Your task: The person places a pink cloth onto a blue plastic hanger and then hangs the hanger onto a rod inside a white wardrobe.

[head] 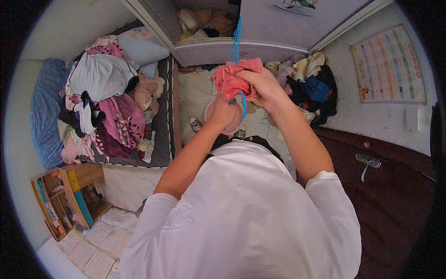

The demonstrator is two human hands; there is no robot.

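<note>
A crumpled red cloth [231, 82] is gripped in my right hand [266, 87], with the thumb pressed on top. A thin blue cord [238, 38] runs vertically above the cloth. Below the cloth, a curved length of blue cord [244, 110] hangs over a round, translucent pinkish plastic piece [209, 113]. My left hand [223, 111] is just under the cloth and in front of this round piece. The cloth hides its fingertips, so what they hold is unclear.
On the left, a bed mattress [162, 101] carries heaped clothes and blankets [118, 115]. More clothes [315, 87] lie at the right wall. Ahead stands a cupboard [275, 28] with an open compartment. A wooden shelf [82, 195] and a dark brown door [390, 202] flank me.
</note>
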